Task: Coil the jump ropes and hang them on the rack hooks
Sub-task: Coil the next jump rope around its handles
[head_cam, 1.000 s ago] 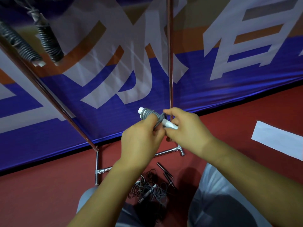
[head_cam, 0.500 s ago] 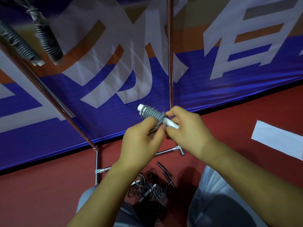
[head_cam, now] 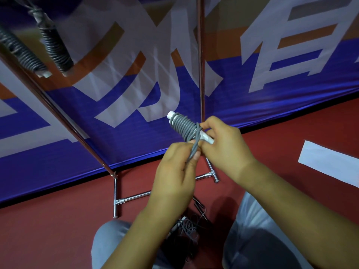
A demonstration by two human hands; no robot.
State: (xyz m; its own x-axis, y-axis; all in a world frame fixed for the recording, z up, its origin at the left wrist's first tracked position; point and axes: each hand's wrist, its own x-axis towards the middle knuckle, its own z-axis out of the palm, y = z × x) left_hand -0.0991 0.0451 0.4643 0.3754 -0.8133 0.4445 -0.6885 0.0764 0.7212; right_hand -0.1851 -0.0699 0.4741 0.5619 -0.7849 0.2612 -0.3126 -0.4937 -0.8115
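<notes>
A grey jump rope is wound tightly round its white handles at the middle of the view. My right hand grips the lower end of that bundle. My left hand pinches the loose grey cord that trails down from the coil. Two other coiled ropes hang from the rack at the top left. The rack is a frame of thin metal poles.
A tangle of loose ropes lies on the red floor between my knees. The rack's foot bars stand just beyond it. A blue, white and orange banner fills the back. A white floor marking is at the right.
My left hand has slid down off the coil and now pulls the loose cord downward. The wound bundle has risen slightly, with more of its grey turns showing.
</notes>
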